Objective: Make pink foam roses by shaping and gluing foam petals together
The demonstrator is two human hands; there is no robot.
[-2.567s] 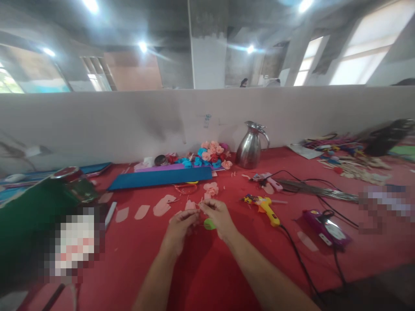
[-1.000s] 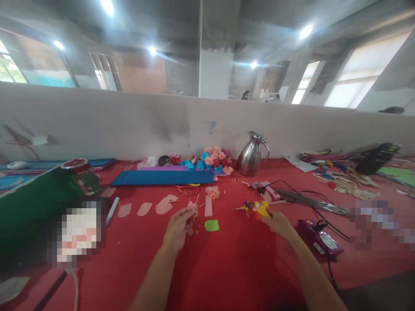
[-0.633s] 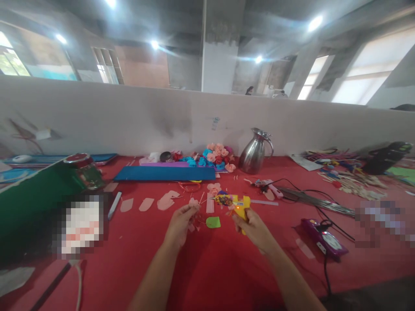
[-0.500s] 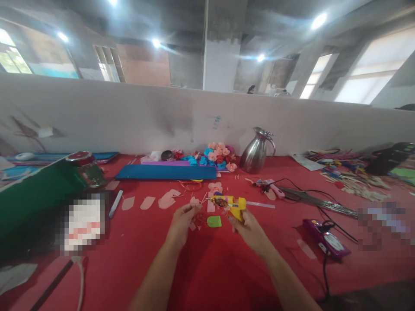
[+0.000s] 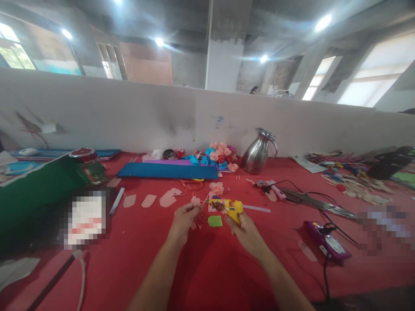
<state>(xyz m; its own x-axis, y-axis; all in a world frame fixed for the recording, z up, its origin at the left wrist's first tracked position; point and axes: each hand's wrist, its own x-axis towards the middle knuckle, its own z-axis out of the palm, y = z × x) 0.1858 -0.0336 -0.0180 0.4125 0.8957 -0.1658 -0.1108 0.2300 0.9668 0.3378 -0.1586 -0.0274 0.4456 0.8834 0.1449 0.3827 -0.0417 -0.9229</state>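
My right hand (image 5: 244,231) is wrapped round the grip of a yellow hot glue gun (image 5: 237,208). A translucent glue stick (image 5: 257,208) sticks out behind it. The gun's nozzle points left, close to the fingertips of my left hand (image 5: 184,220). Those fingers pinch a small pink paper flower (image 5: 195,201); its lower part is hidden by them. Between my hands a green paper leaf (image 5: 215,221) lies on the red table (image 5: 214,268). Loose pink paper petals (image 5: 168,198) are spread out to the left, and a pink flower (image 5: 216,188) rests beyond the gun.
A blue sheet (image 5: 168,170) lies at the back, with a heap of paper flowers (image 5: 220,153) behind it. Right of them stands a steel jug (image 5: 256,153). Wires (image 5: 317,203) and a purple power strip (image 5: 327,242) lie right. A glass jar (image 5: 92,168) stands left.
The glue gun in my right hand has shifted slightly left and down, nearer my left hand. My left hand keeps its pinch on the pink flower. The camera view has moved a little.
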